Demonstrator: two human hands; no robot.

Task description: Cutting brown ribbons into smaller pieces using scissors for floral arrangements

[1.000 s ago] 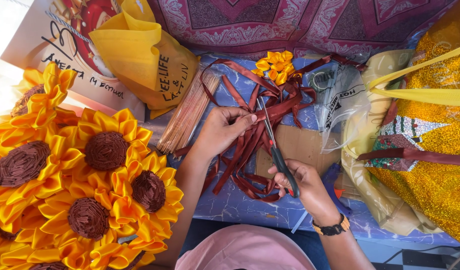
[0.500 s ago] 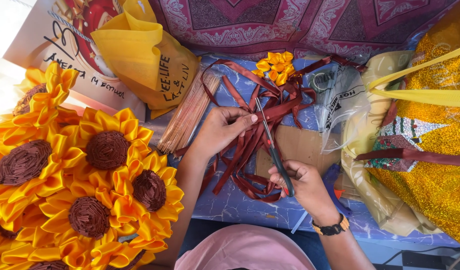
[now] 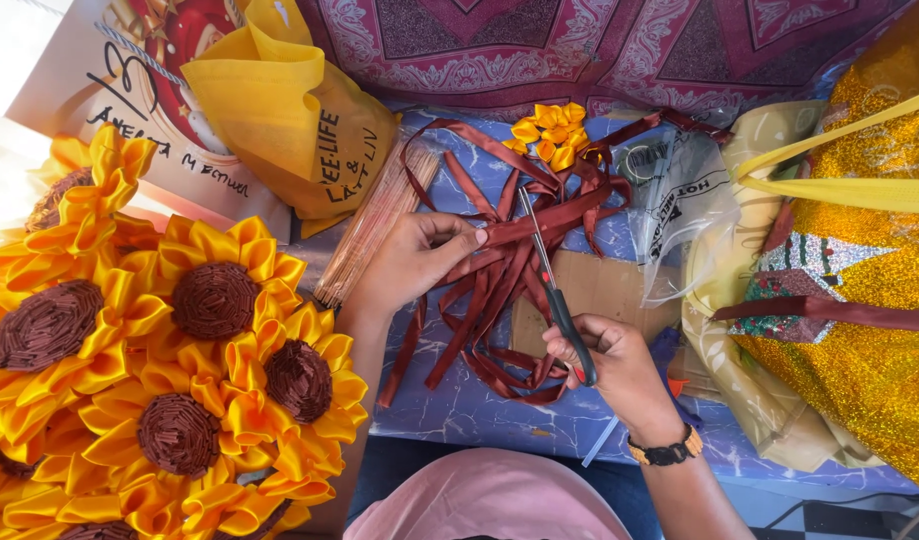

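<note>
The person's left hand (image 3: 412, 262) rests on the blue marbled table covering (image 3: 480, 410), its fingers drawn together and pinching one end of a bundle of dark red satin ribbon strips (image 3: 500, 270). The strips lie in a loose tangle at the middle of the table, running from that hand up and to the right, with further loops trailing down toward the person's lap.

The right hand (image 3: 615, 365) is closed around the black handles of a pair of slim steel scissors (image 3: 552, 280). The blades point up and away from the person and lie across the ribbon just beside the left fingertips. Whether the blades are parted cannot be told from here. A dark beaded bracelet (image 3: 668, 452) sits on the right wrist.

Under the ribbon tangle lies a flat piece of brown cardboard (image 3: 605, 290). A bunch of thin tan sticks (image 3: 375, 235) lies just left of the left hand. A small cluster of folded yellow ribbon petals (image 3: 550, 128) sits at the far edge of the tangle.

To the left, a bouquet of large yellow ribbon sunflowers with brown centres (image 3: 170, 360) fills the corner. A yellow fabric bag (image 3: 290, 110) lies behind it, and a gold sequinned cloth (image 3: 880, 270) lies to the right.
</note>
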